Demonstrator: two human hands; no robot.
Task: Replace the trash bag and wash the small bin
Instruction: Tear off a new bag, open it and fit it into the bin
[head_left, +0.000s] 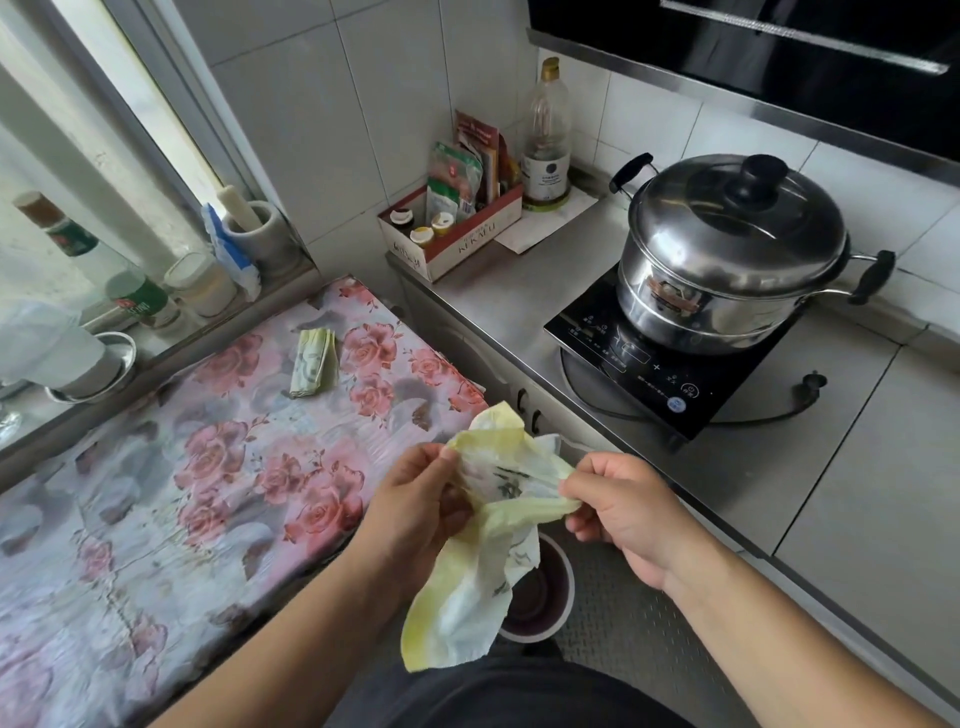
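Note:
A thin pale-yellow and white trash bag (483, 561) hangs between my hands, crumpled at the top and drooping down. My left hand (415, 509) pinches its upper left edge, and my right hand (623, 509) pinches the upper right edge, so the mouth is stretched between them. Directly below, on the floor, stands the small round bin (550, 592), white-rimmed with a dark inside, partly hidden by the bag. A folded stack of spare bags (313, 362) lies on the flowered tabletop.
The table with a rose-patterned cloth (182, 493) fills the left. On the steel counter (779, 467) at right sit an induction cooker (660, 369) with a lidded steel pot (737, 254). A box of seasonings (457, 234) and an oil bottle (546, 135) stand behind. Jars line the windowsill (156, 306).

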